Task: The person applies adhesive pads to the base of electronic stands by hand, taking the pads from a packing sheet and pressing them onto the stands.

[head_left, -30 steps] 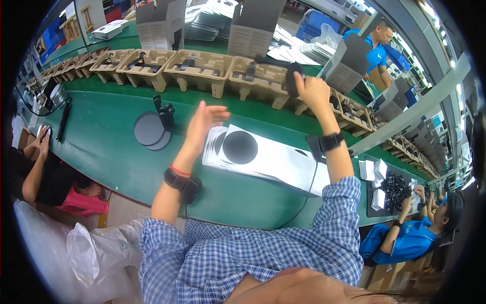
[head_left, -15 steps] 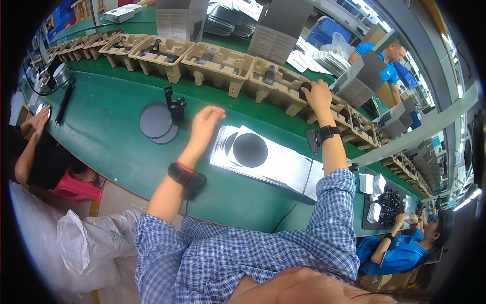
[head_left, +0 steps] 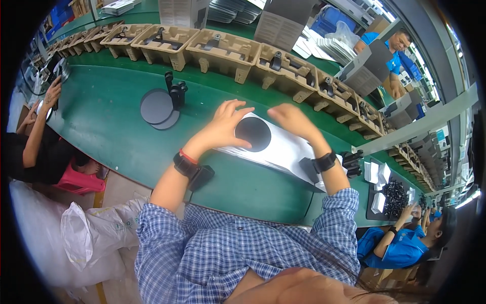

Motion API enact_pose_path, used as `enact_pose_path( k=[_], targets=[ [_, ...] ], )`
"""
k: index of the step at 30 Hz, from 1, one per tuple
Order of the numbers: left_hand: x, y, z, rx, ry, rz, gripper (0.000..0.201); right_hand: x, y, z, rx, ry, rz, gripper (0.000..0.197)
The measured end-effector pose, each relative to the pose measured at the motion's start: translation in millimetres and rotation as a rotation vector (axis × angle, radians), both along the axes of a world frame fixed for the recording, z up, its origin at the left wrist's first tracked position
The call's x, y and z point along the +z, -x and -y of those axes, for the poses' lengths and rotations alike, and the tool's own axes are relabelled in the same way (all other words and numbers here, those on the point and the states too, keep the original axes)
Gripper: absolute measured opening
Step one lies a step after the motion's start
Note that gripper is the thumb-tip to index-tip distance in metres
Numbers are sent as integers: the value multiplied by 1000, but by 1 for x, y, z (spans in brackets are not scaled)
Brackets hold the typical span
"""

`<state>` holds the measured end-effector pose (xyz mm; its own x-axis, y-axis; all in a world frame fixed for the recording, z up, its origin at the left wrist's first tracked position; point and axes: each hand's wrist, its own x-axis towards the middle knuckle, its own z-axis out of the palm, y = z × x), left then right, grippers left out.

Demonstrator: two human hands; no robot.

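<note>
On the green belt: one white flat console with a black round patch, just ahead. Left hand laid on it, fingers spread; right hand hovering above, fingers loosely open. Beyond: two grey discs, about eight brown pulp trays

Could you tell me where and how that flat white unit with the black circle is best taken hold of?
Probably by its two short ends, one hand from each side. The white unit lies flat on the green belt, wide and thin, so its top offers nothing to pinch. The left hand rests on its left end, the right hand over its far edge.
</note>
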<state>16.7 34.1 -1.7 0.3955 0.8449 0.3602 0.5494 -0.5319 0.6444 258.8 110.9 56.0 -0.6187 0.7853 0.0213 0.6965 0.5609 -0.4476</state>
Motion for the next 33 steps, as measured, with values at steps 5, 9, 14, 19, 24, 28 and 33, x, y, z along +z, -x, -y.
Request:
enact_pose_path(
  k=[5,9,14,19,24,28,33],
  targets=[
    [-4,0,-2,60,-70,-19,100,-9,22,27,16,50,-113,36],
    [4,6,1,87,-106,120,79,0,22,35,14,48,-508,22],
    [7,11,2,-8,151,428,26,0,24,45,69,115,-542,21],
    [-2,7,4,-171,668,1076,14,5,39,53,64,-64,-577,33],
    [-5,12,3,-313,879,1219,13,-2,46,58,155,-168,-538,37],
    [-5,11,8,-308,876,1188,16,-1,53,62,229,-215,-469,36],
    [-8,14,5,-336,823,1011,17,7,56,70,278,-355,-387,30]
  ],
)
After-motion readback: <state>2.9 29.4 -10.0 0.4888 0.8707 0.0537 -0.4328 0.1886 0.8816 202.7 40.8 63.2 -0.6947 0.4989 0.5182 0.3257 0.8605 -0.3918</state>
